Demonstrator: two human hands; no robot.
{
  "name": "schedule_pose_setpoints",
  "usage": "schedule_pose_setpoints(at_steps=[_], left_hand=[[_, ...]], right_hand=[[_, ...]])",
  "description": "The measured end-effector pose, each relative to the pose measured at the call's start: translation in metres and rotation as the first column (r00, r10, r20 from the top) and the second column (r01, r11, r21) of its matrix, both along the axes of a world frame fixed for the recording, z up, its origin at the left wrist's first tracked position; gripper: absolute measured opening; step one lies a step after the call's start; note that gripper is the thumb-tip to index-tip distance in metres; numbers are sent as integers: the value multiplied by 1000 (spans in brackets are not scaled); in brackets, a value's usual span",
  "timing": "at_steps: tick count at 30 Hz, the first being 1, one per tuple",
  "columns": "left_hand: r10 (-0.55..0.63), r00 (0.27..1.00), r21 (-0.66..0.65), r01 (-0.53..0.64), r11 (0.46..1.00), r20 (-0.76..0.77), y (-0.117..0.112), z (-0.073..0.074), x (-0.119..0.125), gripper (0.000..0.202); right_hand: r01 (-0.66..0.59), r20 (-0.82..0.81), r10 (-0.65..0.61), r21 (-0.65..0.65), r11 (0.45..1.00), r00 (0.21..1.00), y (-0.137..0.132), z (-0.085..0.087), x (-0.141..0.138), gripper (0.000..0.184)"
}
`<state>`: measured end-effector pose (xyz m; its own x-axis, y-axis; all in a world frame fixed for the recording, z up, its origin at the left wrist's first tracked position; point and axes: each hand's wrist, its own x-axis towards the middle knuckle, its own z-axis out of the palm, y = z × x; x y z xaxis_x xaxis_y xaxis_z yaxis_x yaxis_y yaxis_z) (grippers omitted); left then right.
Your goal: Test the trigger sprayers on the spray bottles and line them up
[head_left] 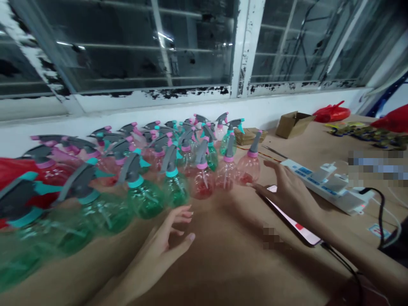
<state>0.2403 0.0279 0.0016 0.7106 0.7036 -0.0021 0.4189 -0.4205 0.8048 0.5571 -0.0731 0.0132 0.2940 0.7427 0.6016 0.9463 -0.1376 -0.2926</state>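
Fingers apart and holding nothing, my left hand hovers over the brown tabletop, in front of a green spray bottle. My right hand is also open, its thumb and fingers spread beside a pink spray bottle at the right end of the front row. Beneath that hand lies a phone with its screen lit and a cable at its near end. Several green and pink spray bottles with grey trigger heads stand in rows to the left; another green bottle is near my left hand.
A white power strip with plugs lies right of my right hand. Behind it are an open cardboard box and a red plastic bag. Dark small items lie at far right. Windows line the back wall.
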Motion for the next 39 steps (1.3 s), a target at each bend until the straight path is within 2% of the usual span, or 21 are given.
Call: schedule_pose_setpoints(at_steps=[2,4,6,8,10,12,15,17,20,22,26,28,29,31,34,35,37,39], left_hand=[[39,999,7,-39,999,4,0,-2,-22,40],[80,996,13,-81,997,28,-2,-2,-46,37],[132,990,13,-132,991,49,-7,1,-70,36],[184,981,14,-185,983,62,-13,4,-97,35],[232,969,20,-235,972,83,-21,9,-126,31],[289,950,26,-293,956,117,-29,12,-156,27],[427,893,22,-434,900,139,-38,16,-201,22],[535,832,29,-544,838,144,-42,18,-230,18],[665,722,73,-686,724,191,-39,19,-275,18],[740,603,116,-793,599,299,-32,19,-306,20],[826,393,184,-919,348,403,-9,22,-360,29],[841,351,216,-934,284,412,4,23,-376,43],[846,352,228,-933,279,402,11,24,-381,51],[848,385,260,-916,304,364,25,23,-387,64],[820,463,337,-872,355,336,45,17,-389,70],[806,489,359,-856,372,333,51,15,-390,65],[785,524,393,-832,391,329,59,10,-394,41],[773,547,416,-815,404,321,60,7,-400,30]], right_hand=[[-83,61,80,46,995,995,-2,15,-32,51],[-228,53,226,37,973,973,4,29,-68,40],[-363,8,363,2,932,932,15,40,-106,36],[-494,-53,491,-69,867,869,28,44,-144,33],[-639,-99,632,-108,761,769,41,42,-183,31],[-763,-137,750,-134,633,647,54,35,-221,31],[-884,-198,863,-161,440,465,71,22,-276,30],[-919,-223,895,-176,353,386,81,13,-309,29],[-940,-194,926,-176,293,325,94,-1,-349,26],[-953,-187,940,-157,260,287,101,-9,-369,24],[-969,-222,946,-134,209,235,109,-23,-399,23],[-974,-231,949,-128,188,213,110,-28,-410,23],[-976,-236,950,-126,177,202,110,-29,-415,23],[-980,-245,952,-120,157,182,109,-32,-423,23],[-984,-254,953,-113,139,164,107,-34,-432,23],[-984,-257,953,-113,136,161,106,-35,-434,24],[-985,-260,952,-113,133,159,104,-35,-437,25],[-984,-272,949,-116,135,162,103,-34,-437,25]])
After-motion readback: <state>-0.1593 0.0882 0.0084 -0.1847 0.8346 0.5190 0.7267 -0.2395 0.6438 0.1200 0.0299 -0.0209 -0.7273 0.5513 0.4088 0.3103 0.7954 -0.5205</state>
